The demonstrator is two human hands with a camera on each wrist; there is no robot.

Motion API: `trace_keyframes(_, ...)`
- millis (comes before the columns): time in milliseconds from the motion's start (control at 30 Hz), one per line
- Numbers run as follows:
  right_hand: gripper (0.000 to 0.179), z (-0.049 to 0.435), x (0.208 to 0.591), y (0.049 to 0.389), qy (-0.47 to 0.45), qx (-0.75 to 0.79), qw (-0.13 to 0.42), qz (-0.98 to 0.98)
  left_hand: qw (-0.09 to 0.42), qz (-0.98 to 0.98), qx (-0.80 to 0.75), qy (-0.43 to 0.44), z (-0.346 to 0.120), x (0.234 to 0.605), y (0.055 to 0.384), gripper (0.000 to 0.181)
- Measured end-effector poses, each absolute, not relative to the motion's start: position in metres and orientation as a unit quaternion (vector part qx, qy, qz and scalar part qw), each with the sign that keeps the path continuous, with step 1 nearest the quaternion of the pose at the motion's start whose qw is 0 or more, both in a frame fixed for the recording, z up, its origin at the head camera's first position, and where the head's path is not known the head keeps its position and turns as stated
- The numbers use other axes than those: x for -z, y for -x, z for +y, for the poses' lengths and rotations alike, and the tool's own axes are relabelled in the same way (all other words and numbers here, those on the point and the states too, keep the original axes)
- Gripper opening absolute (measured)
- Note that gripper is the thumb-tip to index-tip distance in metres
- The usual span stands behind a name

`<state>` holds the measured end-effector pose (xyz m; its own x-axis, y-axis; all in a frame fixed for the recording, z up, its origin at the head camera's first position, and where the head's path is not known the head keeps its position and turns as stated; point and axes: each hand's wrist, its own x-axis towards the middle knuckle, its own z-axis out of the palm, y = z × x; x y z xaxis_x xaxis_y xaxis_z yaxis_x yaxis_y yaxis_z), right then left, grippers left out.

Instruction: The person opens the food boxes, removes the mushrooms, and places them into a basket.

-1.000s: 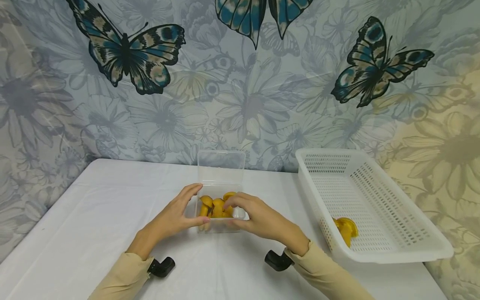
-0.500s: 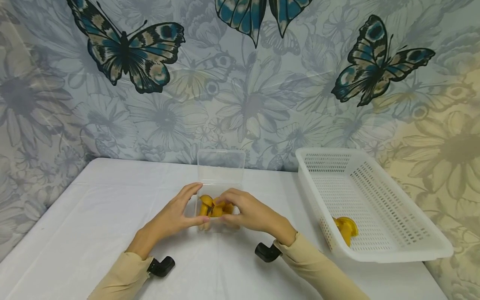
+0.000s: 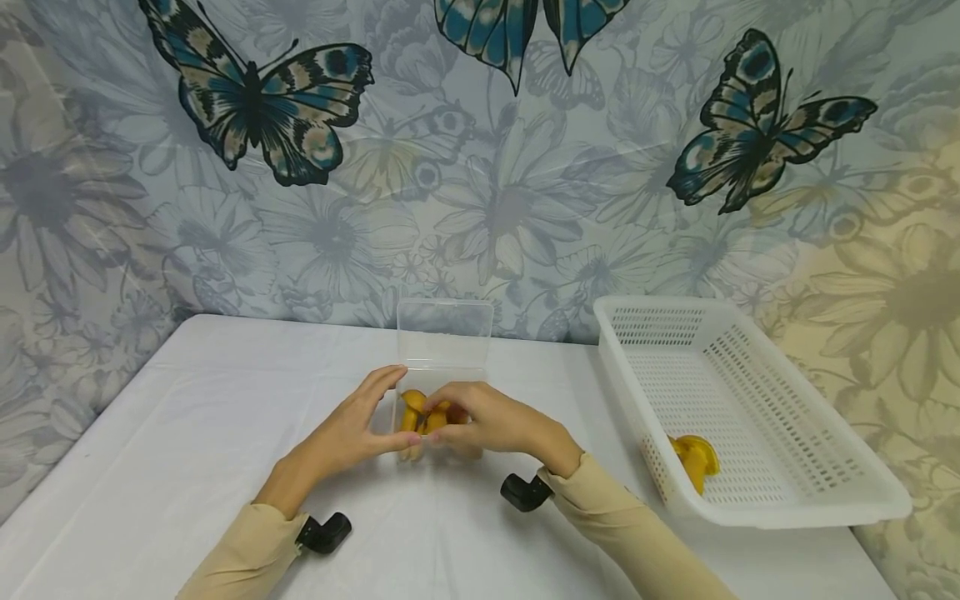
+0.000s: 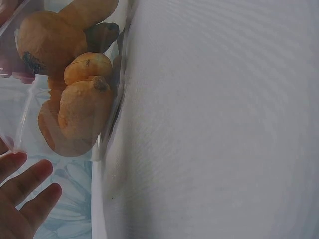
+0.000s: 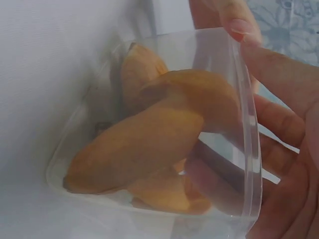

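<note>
A clear plastic box (image 3: 459,377) stands on the table with its hinged lid (image 3: 444,329) raised at the back. Inside lie several yellow-orange mushrooms (image 3: 412,402), whose stems (image 5: 137,147) show through the wall in the right wrist view. My left hand (image 3: 348,429) holds the box at its left side, thumb at the front rim and forefinger at the rear corner. From the right, my right hand (image 3: 501,421) reaches over the box, its thumb by the front rim and fingers down among the mushrooms. Whether those fingers grip a mushroom is hidden.
A white perforated basket (image 3: 817,425) stands to the right of the box, with yellow-orange mushrooms (image 3: 697,462) in its near left corner. White cloth covers the table (image 3: 187,442). Behind it hangs a butterfly-patterned backdrop (image 3: 510,208).
My right hand has moved left over the box, its thumb sliding along the front rim and its fingers now covering the right-hand mushrooms. My left hand has stayed in place.
</note>
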<state>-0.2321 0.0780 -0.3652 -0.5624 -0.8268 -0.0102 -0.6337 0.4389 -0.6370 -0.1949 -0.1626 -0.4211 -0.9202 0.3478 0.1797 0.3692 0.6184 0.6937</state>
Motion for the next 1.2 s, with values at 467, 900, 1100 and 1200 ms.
trace_keyframes(467,0.036,0.077,0.355,0.247,0.446,0.299,0.280,0.796,0.011,-0.898,0.393,0.197,-0.163,0.423,0.194,0.098)
trace_keyframes(900,0.047,0.067,0.354,0.254,0.472,0.221,0.295,0.801,0.015,-0.896,0.396,0.201,-0.162,0.423,0.196,0.097)
trace_keyframes(1100,0.038,0.067,0.356,0.253,0.481,0.220,0.252,0.810,0.006,-0.896,0.400,0.190,-0.162,0.422,0.196,0.096)
trace_keyframes(1200,0.035,0.068,0.356,0.252,0.480,0.227,0.236,0.814,0.004,-0.897,0.400,0.190,-0.162,0.421,0.196,0.096)
